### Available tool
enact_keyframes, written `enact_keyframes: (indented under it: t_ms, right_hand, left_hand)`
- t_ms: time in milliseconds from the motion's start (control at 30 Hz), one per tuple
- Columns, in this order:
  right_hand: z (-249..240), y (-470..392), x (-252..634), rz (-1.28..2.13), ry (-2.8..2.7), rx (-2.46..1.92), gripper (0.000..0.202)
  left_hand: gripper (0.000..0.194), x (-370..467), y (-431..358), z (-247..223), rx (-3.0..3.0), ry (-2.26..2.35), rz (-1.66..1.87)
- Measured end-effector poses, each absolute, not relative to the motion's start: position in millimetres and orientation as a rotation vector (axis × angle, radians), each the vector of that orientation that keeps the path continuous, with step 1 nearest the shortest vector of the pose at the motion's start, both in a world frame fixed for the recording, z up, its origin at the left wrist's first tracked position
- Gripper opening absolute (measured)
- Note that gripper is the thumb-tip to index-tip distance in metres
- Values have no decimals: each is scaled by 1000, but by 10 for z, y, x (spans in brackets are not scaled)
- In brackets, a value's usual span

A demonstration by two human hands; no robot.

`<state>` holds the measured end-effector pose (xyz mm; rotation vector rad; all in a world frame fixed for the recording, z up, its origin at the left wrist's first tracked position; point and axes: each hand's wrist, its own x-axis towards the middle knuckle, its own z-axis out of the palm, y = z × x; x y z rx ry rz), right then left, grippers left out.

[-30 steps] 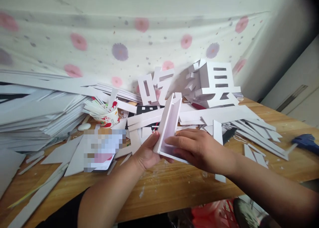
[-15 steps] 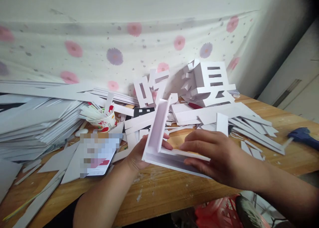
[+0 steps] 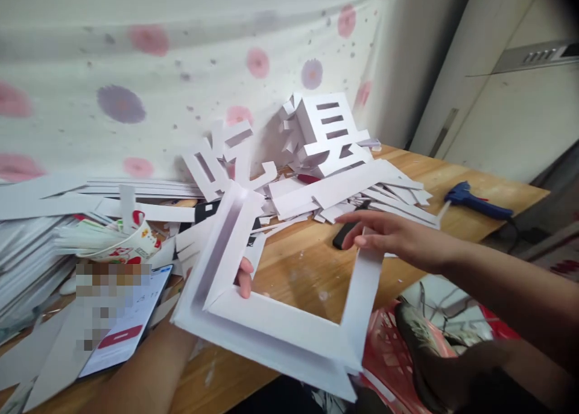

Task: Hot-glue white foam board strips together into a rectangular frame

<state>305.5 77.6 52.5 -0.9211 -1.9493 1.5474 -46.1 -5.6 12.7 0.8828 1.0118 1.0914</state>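
Observation:
A white foam-board frame piece (image 3: 275,323) with raised inner walls is tilted above the front of the table. My left hand (image 3: 245,276) holds it from behind at the left corner; fingertips show through the opening, and the rest of the hand is hidden. My right hand (image 3: 384,236) has its thumb and fingers at the upper end of the white strip (image 3: 364,281) that rises on the piece's right side. Whether that strip is glued to the frame cannot be made out.
White cut-out characters (image 3: 325,125) stand at the back over loose strips (image 3: 330,191). A blue glue gun (image 3: 479,202) lies at the right. At left are a paper cup (image 3: 136,245), a phone (image 3: 131,317) and stacked boards (image 3: 27,257). A red bag (image 3: 384,354) is below the table edge.
The view has shifted right. The frame piece has turned and come nearer, showing its lower side and right strip. My right hand has moved from the inner wall to that strip's upper end.

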Motion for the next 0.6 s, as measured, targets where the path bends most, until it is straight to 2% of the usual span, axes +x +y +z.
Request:
enact_keyframes:
  t_ms: [100, 167, 333, 467, 600]
  right_hand:
    - [401, 667, 2964, 1774, -1826, -938, 38]
    - [313, 635, 2926, 1822, -1670, -994, 33]
    - [168, 635, 2864, 1664, -1402, -1021, 30]
    - [170, 674, 2775, 1591, -1358, -1048, 26]
    - [287, 704, 2650, 1536, -1348, -1048, 24]
  left_hand:
    - [69, -396, -21, 142, 838, 916, 998]
    - [65, -366, 20, 151, 796, 902, 1060]
    - [70, -315, 113, 134, 692, 895, 1324]
    - [81, -175, 84, 92, 628, 858, 1267]
    - [57, -102, 39, 53, 621, 921, 1256]
